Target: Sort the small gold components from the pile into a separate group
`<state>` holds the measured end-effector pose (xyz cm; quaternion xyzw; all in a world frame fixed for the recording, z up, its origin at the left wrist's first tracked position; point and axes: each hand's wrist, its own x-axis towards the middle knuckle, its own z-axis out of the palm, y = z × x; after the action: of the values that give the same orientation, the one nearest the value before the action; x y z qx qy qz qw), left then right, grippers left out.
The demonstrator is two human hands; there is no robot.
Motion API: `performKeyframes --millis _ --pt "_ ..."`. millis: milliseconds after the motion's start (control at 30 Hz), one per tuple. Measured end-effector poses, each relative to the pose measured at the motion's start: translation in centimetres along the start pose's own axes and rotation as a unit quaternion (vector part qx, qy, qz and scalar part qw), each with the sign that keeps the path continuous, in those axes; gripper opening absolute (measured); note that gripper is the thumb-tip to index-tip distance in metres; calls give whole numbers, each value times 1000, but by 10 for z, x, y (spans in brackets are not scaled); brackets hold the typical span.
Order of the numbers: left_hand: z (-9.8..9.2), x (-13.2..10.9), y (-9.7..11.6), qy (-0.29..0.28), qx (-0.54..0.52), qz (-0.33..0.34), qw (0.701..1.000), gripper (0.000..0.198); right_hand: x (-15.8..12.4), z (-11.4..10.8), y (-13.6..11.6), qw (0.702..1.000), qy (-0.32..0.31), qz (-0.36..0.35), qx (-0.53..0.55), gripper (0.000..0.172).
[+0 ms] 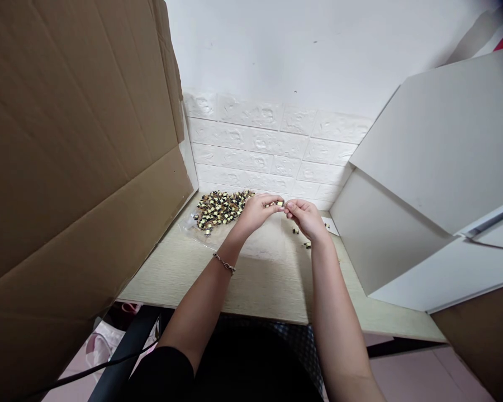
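Head view, small components (222, 211) heaped on plastic bag (188, 230)

Left forearm (203, 298) and right forearm (329, 307) angle toward 12 o'clock; left hand (255, 215) and right hand (304, 219) meet, fingertips pinched.

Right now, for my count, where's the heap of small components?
In the head view, the heap of small components lies on a plastic bag at the back left of the desk, beyond the left hand.

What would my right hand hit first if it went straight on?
Your right hand would probably meet the small cream-and-black component at the fingertips of your left hand first, though depth is unclear.
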<state>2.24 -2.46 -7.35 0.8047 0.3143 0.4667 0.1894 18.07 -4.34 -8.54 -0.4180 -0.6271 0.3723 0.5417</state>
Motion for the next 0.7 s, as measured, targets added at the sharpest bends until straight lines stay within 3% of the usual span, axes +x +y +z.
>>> performKeyframes --millis 700 --pt "-3 -1 6 13 24 55 998 16 -2 2 -5 999 -8 -6 36 26"
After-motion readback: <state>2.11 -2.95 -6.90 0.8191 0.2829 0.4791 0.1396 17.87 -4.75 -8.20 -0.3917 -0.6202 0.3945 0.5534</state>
